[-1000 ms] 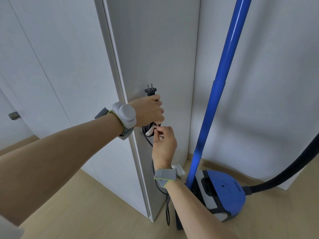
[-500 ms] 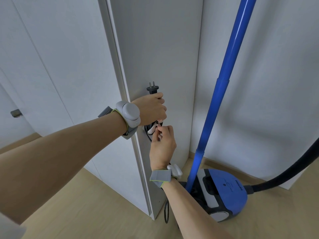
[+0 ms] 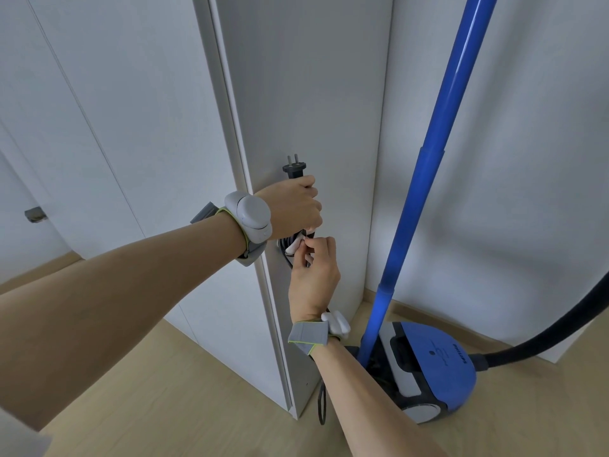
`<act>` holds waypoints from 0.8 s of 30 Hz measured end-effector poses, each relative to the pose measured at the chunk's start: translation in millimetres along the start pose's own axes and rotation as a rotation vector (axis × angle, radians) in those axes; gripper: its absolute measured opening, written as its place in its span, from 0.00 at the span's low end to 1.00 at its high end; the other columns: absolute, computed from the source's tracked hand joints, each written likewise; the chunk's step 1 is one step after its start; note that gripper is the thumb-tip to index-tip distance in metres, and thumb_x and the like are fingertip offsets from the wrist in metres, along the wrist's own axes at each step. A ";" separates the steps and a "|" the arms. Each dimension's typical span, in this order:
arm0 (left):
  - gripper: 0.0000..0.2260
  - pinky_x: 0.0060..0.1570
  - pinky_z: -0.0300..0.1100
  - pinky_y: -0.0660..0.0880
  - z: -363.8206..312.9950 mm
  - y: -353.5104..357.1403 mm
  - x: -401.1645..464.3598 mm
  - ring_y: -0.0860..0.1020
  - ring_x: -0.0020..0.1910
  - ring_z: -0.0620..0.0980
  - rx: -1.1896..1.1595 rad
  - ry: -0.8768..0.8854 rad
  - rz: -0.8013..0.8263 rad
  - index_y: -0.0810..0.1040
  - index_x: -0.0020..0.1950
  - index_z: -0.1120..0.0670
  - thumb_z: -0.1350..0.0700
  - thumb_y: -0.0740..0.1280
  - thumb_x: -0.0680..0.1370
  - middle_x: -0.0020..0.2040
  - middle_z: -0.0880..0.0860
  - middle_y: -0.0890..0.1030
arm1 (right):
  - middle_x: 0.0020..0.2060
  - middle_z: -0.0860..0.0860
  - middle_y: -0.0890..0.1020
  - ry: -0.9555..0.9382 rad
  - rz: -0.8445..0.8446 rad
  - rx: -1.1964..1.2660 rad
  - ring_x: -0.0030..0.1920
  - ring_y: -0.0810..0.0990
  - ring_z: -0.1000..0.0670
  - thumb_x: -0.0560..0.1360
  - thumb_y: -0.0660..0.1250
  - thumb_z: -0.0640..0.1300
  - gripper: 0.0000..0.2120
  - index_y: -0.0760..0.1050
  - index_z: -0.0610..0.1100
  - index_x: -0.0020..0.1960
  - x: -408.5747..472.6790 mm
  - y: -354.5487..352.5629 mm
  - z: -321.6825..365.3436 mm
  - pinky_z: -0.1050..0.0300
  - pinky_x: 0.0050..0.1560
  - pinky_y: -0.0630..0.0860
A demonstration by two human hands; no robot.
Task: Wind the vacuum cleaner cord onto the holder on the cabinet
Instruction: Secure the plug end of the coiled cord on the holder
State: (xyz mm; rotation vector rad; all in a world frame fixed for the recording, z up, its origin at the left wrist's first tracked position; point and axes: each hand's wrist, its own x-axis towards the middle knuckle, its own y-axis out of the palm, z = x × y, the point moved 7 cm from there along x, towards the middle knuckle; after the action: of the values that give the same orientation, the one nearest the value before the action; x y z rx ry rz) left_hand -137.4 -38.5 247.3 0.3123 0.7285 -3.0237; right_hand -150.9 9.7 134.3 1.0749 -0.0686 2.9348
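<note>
two hands at frame centre, both on the cord. left hand [image 3: 290,209]: fingers wrapped round the cord just below the black plug [image 3: 294,169], prongs pointing up. right hand [image 3: 313,275]: fingertips pinching at the white holder [image 3: 294,247] on the cabinet side [image 3: 306,94], where black cord [image 3: 284,250] loops gather; exactly what they pinch is unclear. a slack length [image 3: 321,407] hangs to the floor at lower centre. blue vacuum cleaner [image 3: 435,364] stands lower right, wand [image 3: 425,179] rising to the upper right. handling, judged: cord light, limp, fairly smooth, apt to spring off the hooks; best held near the rigid plug and kept taut at the holder.
</note>
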 end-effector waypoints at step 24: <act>0.15 0.61 0.46 0.59 2.3 -8.0 -1.0 0.70 0.43 0.50 0.052 0.065 -0.032 0.80 0.49 0.45 0.63 0.59 0.78 0.41 0.45 0.73 | 0.45 0.47 0.83 0.321 0.101 0.474 0.41 0.83 0.50 0.79 0.69 0.37 0.03 0.81 0.39 0.51 2.9 -0.6 -23.7 0.64 0.43 0.79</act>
State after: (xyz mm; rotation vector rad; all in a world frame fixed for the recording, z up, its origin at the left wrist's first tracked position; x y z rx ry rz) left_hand -137.3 -32.5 253.0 0.4061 0.6658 -3.0804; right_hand -168.4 11.3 118.1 0.6165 0.6197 3.2596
